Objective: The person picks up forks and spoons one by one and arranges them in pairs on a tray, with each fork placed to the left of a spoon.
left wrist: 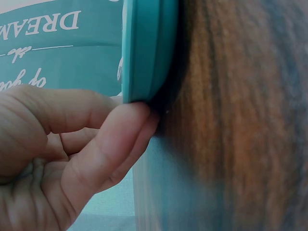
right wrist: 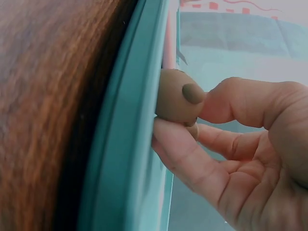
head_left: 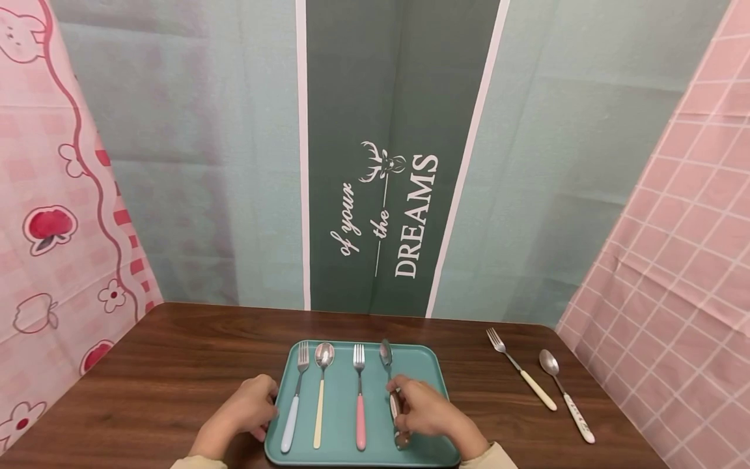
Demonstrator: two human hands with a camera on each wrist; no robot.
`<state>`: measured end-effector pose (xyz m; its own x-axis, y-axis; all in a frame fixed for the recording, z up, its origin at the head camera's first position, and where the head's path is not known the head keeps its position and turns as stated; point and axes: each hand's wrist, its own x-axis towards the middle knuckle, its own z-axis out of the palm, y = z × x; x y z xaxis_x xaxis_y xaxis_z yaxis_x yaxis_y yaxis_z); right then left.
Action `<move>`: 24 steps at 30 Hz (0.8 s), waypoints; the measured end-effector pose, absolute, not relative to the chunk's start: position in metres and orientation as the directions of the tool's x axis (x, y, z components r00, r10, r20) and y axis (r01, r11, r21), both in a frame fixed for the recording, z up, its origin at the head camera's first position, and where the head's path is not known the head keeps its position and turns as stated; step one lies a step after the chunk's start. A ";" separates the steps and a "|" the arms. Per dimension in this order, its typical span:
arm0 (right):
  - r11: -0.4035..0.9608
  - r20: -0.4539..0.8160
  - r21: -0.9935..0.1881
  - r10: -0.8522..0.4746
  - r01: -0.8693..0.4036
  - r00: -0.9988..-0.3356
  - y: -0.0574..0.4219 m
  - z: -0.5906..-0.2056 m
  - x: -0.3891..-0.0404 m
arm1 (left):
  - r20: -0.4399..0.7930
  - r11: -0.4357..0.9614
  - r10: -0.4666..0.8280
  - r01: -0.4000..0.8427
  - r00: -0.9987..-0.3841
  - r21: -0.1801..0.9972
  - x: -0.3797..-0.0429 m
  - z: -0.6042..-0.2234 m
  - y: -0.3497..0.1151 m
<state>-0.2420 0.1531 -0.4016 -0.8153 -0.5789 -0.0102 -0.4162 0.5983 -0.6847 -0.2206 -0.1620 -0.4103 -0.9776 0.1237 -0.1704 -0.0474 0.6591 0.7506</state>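
Observation:
A teal tray [head_left: 341, 423] lies on the wooden table, bearing two forks and two spoons in a row. My left hand [head_left: 249, 407] is at the tray's left side, its thumb and fingers pinching the rim, as the left wrist view shows at close range. My right hand [head_left: 424, 405] holds the brown handle of a spoon [head_left: 385, 352] over the right part of the tray; its rounded, animal-like handle end [right wrist: 175, 96] sits between thumb and fingers. Left of it lie a pink-handled fork [head_left: 360, 417], a cream-handled spoon [head_left: 319, 410] and a light-blue-handled fork [head_left: 291, 417].
On the wooden table [head_left: 193, 365], right of the tray, lie a cream-handled fork [head_left: 536, 389] and a spoon with a white patterned handle [head_left: 577, 417]. Printed cloths hang behind and at both sides, the back one with a dark green stripe [head_left: 398, 78] and lettering.

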 end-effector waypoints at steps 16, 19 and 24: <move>0.547 -0.013 -0.783 -0.491 -0.297 -0.871 0.136 -0.406 -0.239 | -0.183 0.642 0.120 -0.064 -0.976 0.764 -0.221 -0.412 -0.162; 0.552 -0.030 -0.791 -0.466 -0.264 -0.884 0.132 -0.406 -0.238 | -0.169 0.633 0.127 -0.051 -0.977 0.772 -0.221 -0.412 -0.163; 0.577 -0.042 -0.776 -0.450 -0.255 -0.892 0.131 -0.406 -0.238 | -0.166 0.633 0.130 -0.047 -0.978 0.772 -0.220 -0.411 -0.162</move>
